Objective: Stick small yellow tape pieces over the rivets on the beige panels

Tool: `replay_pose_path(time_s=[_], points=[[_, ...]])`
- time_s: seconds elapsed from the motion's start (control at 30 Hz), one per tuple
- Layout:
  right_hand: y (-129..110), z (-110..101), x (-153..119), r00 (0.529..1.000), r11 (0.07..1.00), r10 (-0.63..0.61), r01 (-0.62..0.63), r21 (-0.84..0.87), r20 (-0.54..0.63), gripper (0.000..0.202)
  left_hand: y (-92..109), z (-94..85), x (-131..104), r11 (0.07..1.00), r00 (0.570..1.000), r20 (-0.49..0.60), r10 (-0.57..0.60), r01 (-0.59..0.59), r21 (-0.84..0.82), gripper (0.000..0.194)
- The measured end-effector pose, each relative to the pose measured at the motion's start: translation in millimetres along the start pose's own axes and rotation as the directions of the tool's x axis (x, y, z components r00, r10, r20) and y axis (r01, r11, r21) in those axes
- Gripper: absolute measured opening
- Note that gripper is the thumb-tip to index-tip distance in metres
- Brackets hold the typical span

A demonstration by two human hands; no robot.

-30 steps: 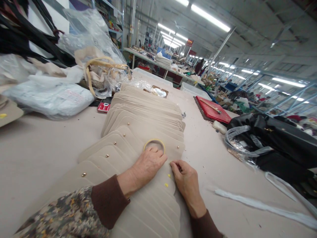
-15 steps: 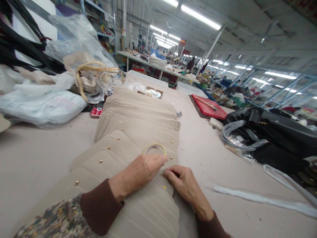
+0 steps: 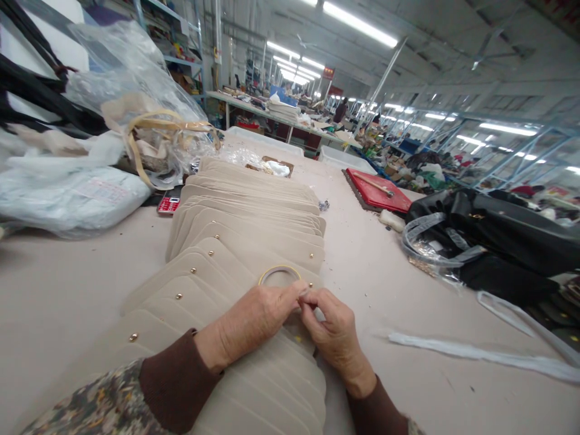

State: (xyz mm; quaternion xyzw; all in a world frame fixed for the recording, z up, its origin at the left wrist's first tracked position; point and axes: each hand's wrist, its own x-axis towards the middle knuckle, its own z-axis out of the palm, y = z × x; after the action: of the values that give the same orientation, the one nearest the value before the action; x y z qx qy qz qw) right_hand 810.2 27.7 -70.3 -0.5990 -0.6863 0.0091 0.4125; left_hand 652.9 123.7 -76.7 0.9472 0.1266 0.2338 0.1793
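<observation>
A narrow roll of tape (image 3: 280, 269) with a yellowish rim stands out beyond my left hand (image 3: 267, 311), whose fingers are closed on it. The fingertips of my right hand (image 3: 333, 326) are pinched together and meet the left fingertips at the near side of the roll. What lies in that pinch is too small to make out. Beneath both hands spreads a long overlapping row of beige flap-shaped panels (image 3: 244, 232), several bearing small gold studs (image 3: 179, 296). A small yellow mark (image 3: 298, 339) shows on a panel just below the hands.
Plastic-wrapped bundles (image 3: 72, 193) crowd the left. A red board (image 3: 380, 190) with a hammer-like tool on it lies at the back right. Black bags (image 3: 489, 235) and a pale strip (image 3: 471, 352) lie on the right. Shallow white trays (image 3: 344, 160) stand at the far edge.
My right hand has moved up and left, so its fingertips now meet those of my left hand. The tape roll stays with the left hand. The view has shifted slightly.
</observation>
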Motion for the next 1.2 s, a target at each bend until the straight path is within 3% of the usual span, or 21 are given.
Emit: replay_pose_path(time_s=[0.07, 0.13, 0.23, 0.3, 0.37, 0.47, 0.6, 0.73, 0.8, 0.9, 0.97, 1.07, 1.2], points=[[-1.0, 1.8, -0.6, 0.999, 0.998, -0.025, 0.023, -0.06, -0.04, 0.017, 0.7, -1.3, 0.5, 1.0, 0.999, 0.026, -0.023, 0.023, 0.006, 0.01], [-3.5, 3.5, -1.3, 0.998, 0.996, -0.001, -0.005, -0.09, -0.069, 0.017, 0.7, -2.7, 0.8, 0.999, 0.999, 0.028, -0.032, 0.031, 0.042, 0.009], [-8.6, 5.7, -1.6, 0.981, 0.984, 0.18, -0.181, 0.005, -0.076, 0.015, 1.3, -3.5, 1.4, 0.994, 1.0, -0.023, -0.012, 0.015, 0.106, 0.013], [-11.3, 7.3, -0.8, 0.928, 0.921, 0.368, -0.356, 0.158, -0.053, 0.011, 2.2, -3.1, 2.2, 0.991, 0.998, -0.061, 0.003, 0.006, 0.134, 0.016], [-12.7, 9.4, 0.7, 0.845, 0.799, 0.535, -0.508, 0.323, 0.004, 0.01, 3.1, -2.2, 2.9, 0.988, 0.996, -0.091, 0.015, -0.001, 0.152, 0.018], [-13.7, 12.9, 3.1, 0.739, 0.619, 0.667, -0.619, 0.484, 0.092, 0.016, 3.7, -0.7, 3.3, 0.986, 0.991, -0.125, 0.044, -0.022, 0.168, 0.018], [-16.3, 15.1, 3.6, 0.688, 0.543, 0.717, -0.652, 0.529, 0.112, 0.02, 4.6, 0.0, 3.1, 0.983, 0.985, -0.162, 0.061, -0.031, 0.179, 0.018], [-19.3, 13.7, 2.0, 0.769, 0.713, 0.639, -0.584, 0.387, -0.016, 0.013, 7.1, 1.3, 3.4, 0.971, 0.982, -0.172, 0.071, -0.029, 0.236, 0.02], [-21.1, 13.6, 1.5, 0.779, 0.735, 0.626, -0.575, 0.359, -0.036, 0.012, 7.2, 2.4, 3.7, 0.968, 0.982, -0.178, 0.069, -0.022, 0.251, 0.021], [-24.8, 15.2, 2.0, 0.7, 0.602, 0.712, -0.648, 0.467, 0.054, 0.017, 6.5, 3.2, 3.3, 0.981, 0.977, -0.21, 0.044, -0.002, 0.194, 0.022], [-25.2, 15.9, 3.1, 0.691, 0.578, 0.72, -0.651, 0.493, 0.067, 0.017, 8.4, 2.7, 1.8, 0.984, 0.971, -0.233, 0.052, -0.011, 0.176, 0.023], [-13.6, 11.0, 5.5, 0.694, 0.614, 0.72, -0.629, 0.478, -0.011, 0.014, 17.5, 1.4, -1.4, 0.982, 0.963, -0.254, 0.094, -0.048, 0.182, 0.026], [19.1, -6.0, 4.7, 0.575, 0.537, 0.81, -0.647, 0.541, -0.116, 0.021, 24.8, -1.4, -0.6, 0.974, 0.972, -0.198, 0.126, -0.083, 0.212, 0.022]])
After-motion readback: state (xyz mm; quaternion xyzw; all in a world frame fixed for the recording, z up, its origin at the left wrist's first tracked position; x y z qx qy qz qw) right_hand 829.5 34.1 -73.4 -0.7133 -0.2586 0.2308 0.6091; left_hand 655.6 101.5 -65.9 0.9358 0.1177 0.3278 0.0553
